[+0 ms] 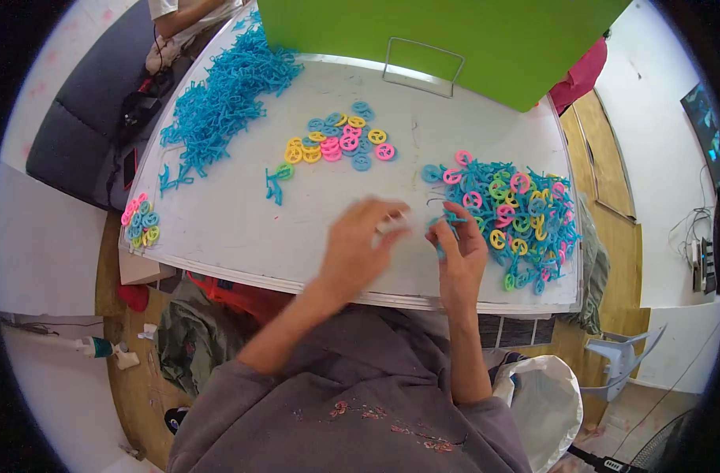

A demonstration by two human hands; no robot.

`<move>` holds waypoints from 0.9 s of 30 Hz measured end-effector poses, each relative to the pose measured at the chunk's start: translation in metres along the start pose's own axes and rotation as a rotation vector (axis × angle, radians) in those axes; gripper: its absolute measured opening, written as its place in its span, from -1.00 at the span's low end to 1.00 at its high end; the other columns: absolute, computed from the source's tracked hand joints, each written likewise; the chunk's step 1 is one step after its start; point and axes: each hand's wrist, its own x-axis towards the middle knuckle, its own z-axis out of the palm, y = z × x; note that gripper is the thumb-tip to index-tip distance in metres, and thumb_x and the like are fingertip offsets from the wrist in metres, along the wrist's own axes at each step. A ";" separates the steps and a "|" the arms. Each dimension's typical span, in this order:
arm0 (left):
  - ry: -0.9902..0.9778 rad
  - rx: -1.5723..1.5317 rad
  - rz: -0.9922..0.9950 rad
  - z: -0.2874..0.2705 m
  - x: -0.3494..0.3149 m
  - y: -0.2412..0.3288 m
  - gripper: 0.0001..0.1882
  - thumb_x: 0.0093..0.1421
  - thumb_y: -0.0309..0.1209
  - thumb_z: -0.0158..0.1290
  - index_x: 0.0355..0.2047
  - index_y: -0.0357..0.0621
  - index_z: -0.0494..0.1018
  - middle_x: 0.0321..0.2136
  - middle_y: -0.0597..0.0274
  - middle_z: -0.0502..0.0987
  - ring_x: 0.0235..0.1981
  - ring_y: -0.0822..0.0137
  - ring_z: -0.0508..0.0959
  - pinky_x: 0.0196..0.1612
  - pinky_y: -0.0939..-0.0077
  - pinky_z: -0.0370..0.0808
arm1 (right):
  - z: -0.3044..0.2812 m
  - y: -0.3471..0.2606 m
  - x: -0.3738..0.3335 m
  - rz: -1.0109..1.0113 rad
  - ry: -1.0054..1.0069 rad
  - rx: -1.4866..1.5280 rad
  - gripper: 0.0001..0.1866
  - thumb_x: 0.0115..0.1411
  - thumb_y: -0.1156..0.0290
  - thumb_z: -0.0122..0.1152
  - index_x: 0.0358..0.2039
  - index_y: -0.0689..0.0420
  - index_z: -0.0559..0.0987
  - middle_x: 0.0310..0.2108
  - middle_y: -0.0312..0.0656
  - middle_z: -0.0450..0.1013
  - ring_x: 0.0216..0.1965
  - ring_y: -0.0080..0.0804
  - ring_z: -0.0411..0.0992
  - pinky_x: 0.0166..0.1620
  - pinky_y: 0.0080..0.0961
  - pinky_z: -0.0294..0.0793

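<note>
My right hand is closed, thumb and fingertips pinching a small blue plastic piece above the white table. To its left, my left hand is smeared by motion, its thumb and forefinger curved toward the right hand; whether anything is between them is unclear. Close to my right hand lies a heap of blue pieces with coloured wheels. Beyond my hands is a loose group of pink, yellow and blue spoked wheels. A blue forked piece lies beside a green wheel left of them.
A large pile of blue forked pieces covers the table's far left. More wheels sit at its left edge. A green box with a wire handle stands at the back. Another person's arm shows at upper left.
</note>
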 end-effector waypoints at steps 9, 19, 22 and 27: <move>-0.250 0.724 0.225 -0.024 0.065 -0.075 -0.76 0.00 -0.59 0.10 -0.26 -0.19 0.49 -0.28 0.05 0.44 -0.20 0.03 0.45 -0.21 0.24 0.45 | 0.003 -0.004 0.001 0.027 -0.093 -0.092 -0.75 0.21 0.49 0.19 -0.10 0.26 0.49 -0.51 -0.44 0.28 -0.52 -0.74 0.14 -0.45 -0.74 0.11; -0.127 -0.511 -0.338 -0.018 0.012 0.000 -0.74 0.29 -0.49 -0.03 -0.05 -0.28 0.48 -0.23 0.19 0.56 -0.26 0.44 0.55 -0.25 0.50 0.58 | -0.005 0.009 0.002 0.021 -0.192 -0.181 -0.82 0.23 0.45 0.18 -0.19 0.23 0.56 -0.43 -0.39 0.39 -0.45 -0.74 0.25 -0.40 -0.78 0.20; -0.104 -0.609 -0.376 -0.009 -0.001 0.002 -0.73 0.29 -0.48 -0.03 -0.02 -0.30 0.46 -0.20 0.18 0.55 -0.24 0.43 0.55 -0.17 0.48 0.60 | 0.001 0.006 -0.001 0.031 -0.115 -0.165 -0.81 0.23 0.44 0.19 -0.18 0.25 0.56 -0.35 -0.30 0.47 -0.36 -0.67 0.39 -0.28 -0.73 0.40; -0.034 -0.696 -0.388 0.001 -0.011 -0.001 -0.73 0.29 -0.53 -0.03 -0.02 -0.31 0.46 -0.20 0.18 0.55 -0.17 0.41 0.56 -0.15 0.47 0.59 | 0.002 0.010 -0.002 0.083 -0.106 -0.058 -0.79 0.23 0.46 0.18 -0.16 0.28 0.55 -0.31 -0.25 0.51 -0.29 -0.58 0.47 -0.15 -0.60 0.52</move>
